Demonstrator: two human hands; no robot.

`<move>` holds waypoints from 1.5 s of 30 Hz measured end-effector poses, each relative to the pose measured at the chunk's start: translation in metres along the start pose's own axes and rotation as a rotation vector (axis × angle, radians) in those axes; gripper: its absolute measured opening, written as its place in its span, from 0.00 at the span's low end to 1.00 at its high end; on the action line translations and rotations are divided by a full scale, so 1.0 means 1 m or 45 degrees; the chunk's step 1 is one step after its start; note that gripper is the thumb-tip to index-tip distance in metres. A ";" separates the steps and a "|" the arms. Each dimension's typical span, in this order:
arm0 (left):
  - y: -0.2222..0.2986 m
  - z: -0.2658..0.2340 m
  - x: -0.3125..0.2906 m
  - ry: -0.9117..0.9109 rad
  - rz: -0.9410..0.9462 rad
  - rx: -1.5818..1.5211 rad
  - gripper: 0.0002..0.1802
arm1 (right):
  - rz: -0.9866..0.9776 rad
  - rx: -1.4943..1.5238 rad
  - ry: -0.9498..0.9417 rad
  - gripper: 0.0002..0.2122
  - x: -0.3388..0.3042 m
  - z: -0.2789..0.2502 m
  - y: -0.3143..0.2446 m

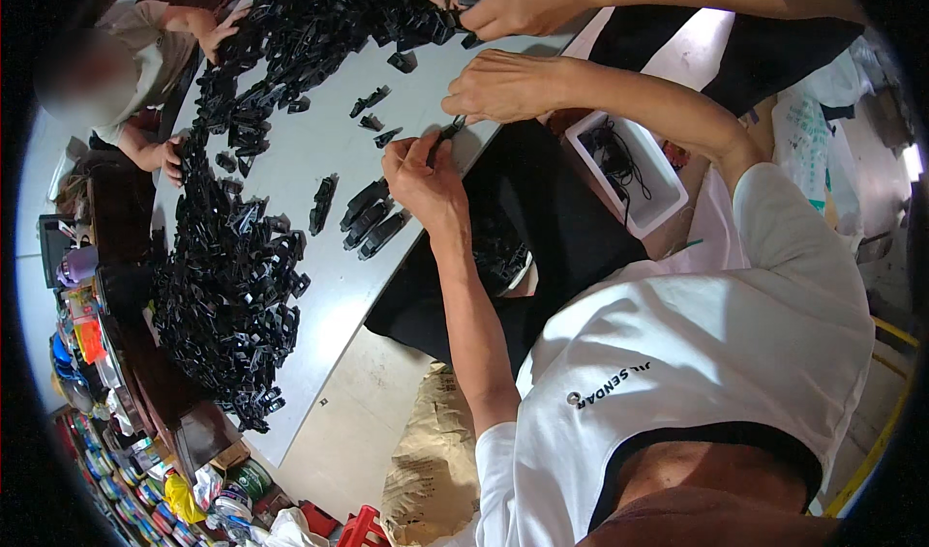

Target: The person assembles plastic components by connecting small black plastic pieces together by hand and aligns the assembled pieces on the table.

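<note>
Heap of parts [232, 295] on the table [324, 315], left of the left hand [423, 177]; cable [615, 156] in a tray [670, 197] rightward

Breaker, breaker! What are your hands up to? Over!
Left hand gripping black part, right hand at its far end. Loose parts beside left hand. Big heap on table.

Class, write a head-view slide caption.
Left hand and right hand meet at a black part, heaped black pieces beyond.
</note>
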State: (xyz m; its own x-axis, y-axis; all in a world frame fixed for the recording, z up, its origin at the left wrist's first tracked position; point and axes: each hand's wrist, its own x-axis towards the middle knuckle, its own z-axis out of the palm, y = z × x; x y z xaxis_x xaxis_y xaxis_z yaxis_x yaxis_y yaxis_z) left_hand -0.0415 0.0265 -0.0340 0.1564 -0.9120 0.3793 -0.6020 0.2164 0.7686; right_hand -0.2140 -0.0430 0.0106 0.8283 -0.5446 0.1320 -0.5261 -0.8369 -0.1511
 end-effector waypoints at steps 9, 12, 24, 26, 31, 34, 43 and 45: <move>-0.003 0.001 0.000 0.019 0.038 0.011 0.12 | 0.050 -0.017 -0.073 0.09 0.002 -0.004 -0.002; -0.002 0.001 0.000 0.026 0.039 0.018 0.12 | 0.023 -0.039 -0.095 0.09 0.003 -0.006 -0.001; -0.003 0.002 0.001 0.034 0.051 0.034 0.11 | -0.188 -0.301 -0.182 0.04 0.017 -0.015 -0.003; -0.003 0.002 0.001 0.032 0.008 -0.051 0.11 | -0.149 -0.210 -0.220 0.04 0.016 -0.016 -0.001; -0.001 -0.004 0.000 -0.010 0.054 0.087 0.12 | -0.212 -0.043 0.024 0.07 0.002 -0.004 0.007; -0.003 -0.003 0.001 -0.009 0.045 0.056 0.12 | 0.110 0.121 -0.182 0.08 -0.003 -0.015 -0.001; -0.003 -0.004 0.001 0.006 0.092 0.020 0.13 | 0.255 0.305 -0.166 0.10 -0.013 -0.011 0.001; -0.003 -0.004 0.000 0.008 0.093 0.025 0.13 | 0.218 0.321 -0.110 0.12 -0.016 -0.011 -0.003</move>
State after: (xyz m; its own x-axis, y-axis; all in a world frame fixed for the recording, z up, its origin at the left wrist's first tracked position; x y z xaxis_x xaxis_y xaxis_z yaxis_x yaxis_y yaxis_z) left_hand -0.0366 0.0271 -0.0339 0.1165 -0.8918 0.4371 -0.6273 0.2751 0.7286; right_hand -0.2280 -0.0324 0.0198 0.7510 -0.6603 0.0015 -0.6038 -0.6876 -0.4033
